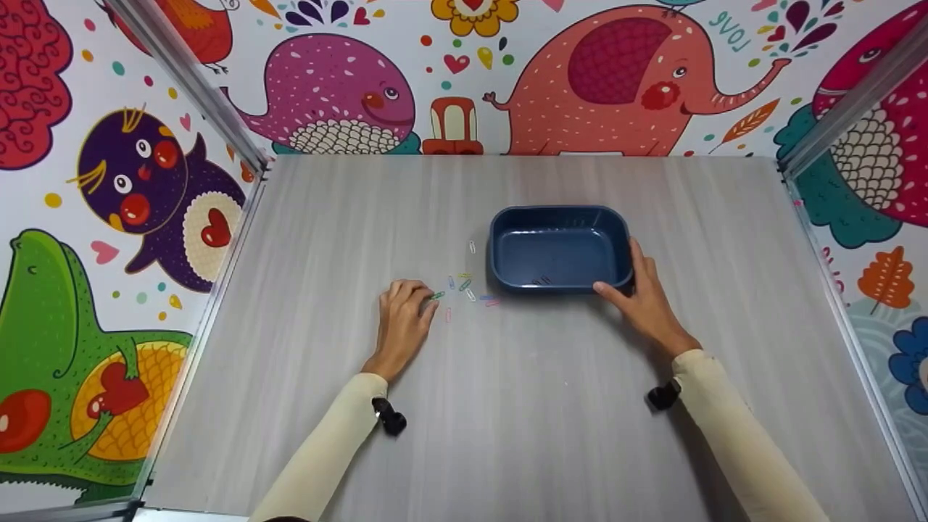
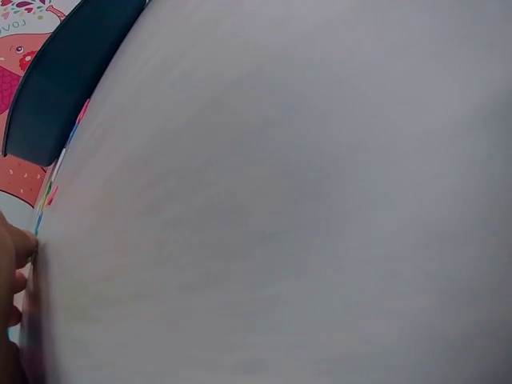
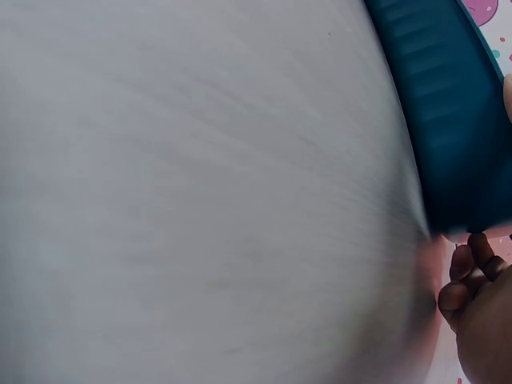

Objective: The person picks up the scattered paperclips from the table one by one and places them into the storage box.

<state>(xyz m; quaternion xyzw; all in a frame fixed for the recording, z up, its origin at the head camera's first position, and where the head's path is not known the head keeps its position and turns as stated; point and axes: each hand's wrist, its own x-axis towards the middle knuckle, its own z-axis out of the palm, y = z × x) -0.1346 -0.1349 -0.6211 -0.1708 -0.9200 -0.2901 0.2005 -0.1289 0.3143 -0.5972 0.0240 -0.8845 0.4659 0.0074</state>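
My left hand [image 1: 406, 319] is low at the table, thumb and index fingertips at a green paper clip [image 1: 437, 296] and pinching it. In the left wrist view, the left hand's fingers [image 2: 22, 244] meet the tabletop at the left edge. Several coloured paper clips [image 1: 465, 286] lie scattered just right of that hand. My right hand [image 1: 649, 304] grips the blue rectangular bin [image 1: 560, 288] at its near right corner, thumb over the front rim and fingers along the right side. Inside the bin, a couple of dark-looking paper clips [image 1: 541, 280] lie near the front wall.
A white paper clip [image 1: 472, 247] lies apart, left of the bin. The pale wood-grain table [image 1: 507, 406] is bordered by walls printed with cartoon animals [image 1: 609, 80] and by metal frame rails [image 1: 196, 80].
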